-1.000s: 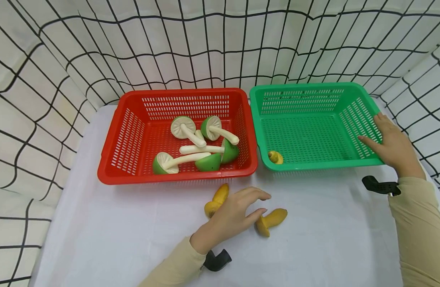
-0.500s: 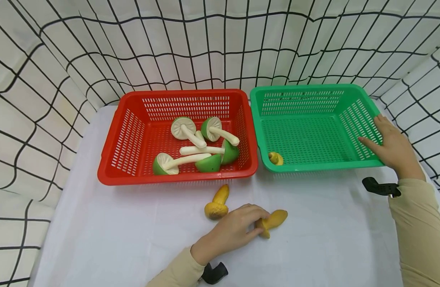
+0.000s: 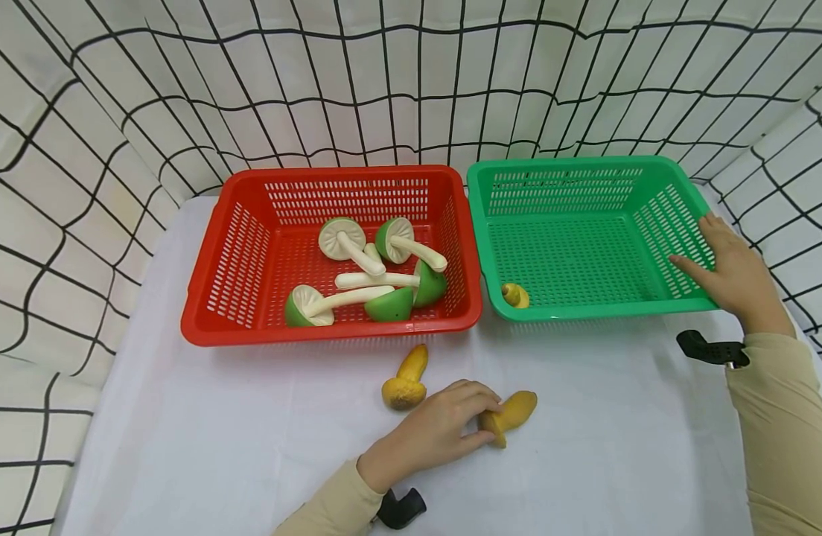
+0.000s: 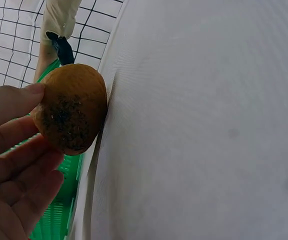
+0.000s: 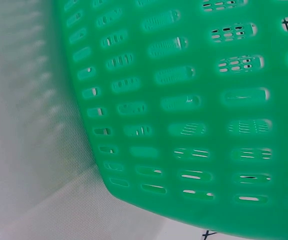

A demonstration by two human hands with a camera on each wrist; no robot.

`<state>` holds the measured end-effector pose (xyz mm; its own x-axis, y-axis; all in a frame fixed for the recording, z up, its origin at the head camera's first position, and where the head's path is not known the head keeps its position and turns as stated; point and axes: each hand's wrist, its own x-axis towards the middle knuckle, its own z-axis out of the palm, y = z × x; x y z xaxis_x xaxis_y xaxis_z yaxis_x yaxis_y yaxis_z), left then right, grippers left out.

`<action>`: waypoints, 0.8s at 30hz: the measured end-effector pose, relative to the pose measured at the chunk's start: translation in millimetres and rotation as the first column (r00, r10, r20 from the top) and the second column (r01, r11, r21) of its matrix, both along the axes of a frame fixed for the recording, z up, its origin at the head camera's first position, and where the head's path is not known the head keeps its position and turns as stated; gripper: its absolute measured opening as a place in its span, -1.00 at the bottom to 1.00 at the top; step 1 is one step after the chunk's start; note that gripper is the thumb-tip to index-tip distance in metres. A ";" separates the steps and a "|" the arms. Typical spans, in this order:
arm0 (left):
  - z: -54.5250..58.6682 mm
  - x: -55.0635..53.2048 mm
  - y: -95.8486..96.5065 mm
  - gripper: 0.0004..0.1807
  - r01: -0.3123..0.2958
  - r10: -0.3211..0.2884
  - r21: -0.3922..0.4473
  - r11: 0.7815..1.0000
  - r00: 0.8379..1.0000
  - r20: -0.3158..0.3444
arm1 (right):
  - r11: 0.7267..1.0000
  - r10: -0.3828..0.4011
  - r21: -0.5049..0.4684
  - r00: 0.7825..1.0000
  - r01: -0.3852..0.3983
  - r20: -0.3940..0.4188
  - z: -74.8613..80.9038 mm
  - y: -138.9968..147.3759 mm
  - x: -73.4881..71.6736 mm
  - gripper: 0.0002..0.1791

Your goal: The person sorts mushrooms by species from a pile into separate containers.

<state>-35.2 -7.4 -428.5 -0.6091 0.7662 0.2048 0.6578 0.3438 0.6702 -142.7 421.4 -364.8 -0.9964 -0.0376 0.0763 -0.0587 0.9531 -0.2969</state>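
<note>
My left hand [image 3: 438,424] is low over the white cloth in the head view, its thumb and fingertips pinching the cap of a yellow toy mushroom [image 3: 518,409]. The left wrist view shows the rounded, dark-speckled cap [image 4: 74,110] between thumb and fingers. Left of that hand lies another yellow mushroom [image 3: 404,387], stem pointing away. My right hand [image 3: 746,275] rests on the right rim of a green basket [image 3: 585,309], thumb spread over the inside. Only the basket's slotted wall [image 5: 199,115] shows in the right wrist view, with the hand out of sight.
A red basket [image 3: 330,335] holding several green-capped, white-stemmed mushrooms [image 3: 391,305] stands against the green one. One yellow mushroom [image 3: 515,295] sits in the green basket's near left corner. Black wire mesh [image 3: 418,97] rises behind and at both sides.
My left hand has come down toward the near side and closed thumb and fingers on the mushroom's cap. The mushroom has barely shifted. My right hand stays on the green basket's rim.
</note>
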 end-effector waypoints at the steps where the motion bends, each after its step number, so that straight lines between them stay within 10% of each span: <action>1: -0.3 -0.2 -0.3 -0.70 -0.010 0.010 -0.005 1.000 1.000 0.011 | 1.000 -0.001 0.002 1.000 0.001 0.002 0.0 -0.3 -0.3 -0.13; 24: -7.6 -4.1 -2.1 -0.67 -0.038 0.039 -0.052 0.998 0.999 0.020 | 1.000 -0.011 0.012 1.000 0.011 0.009 -1.4 0.5 0.2 -0.13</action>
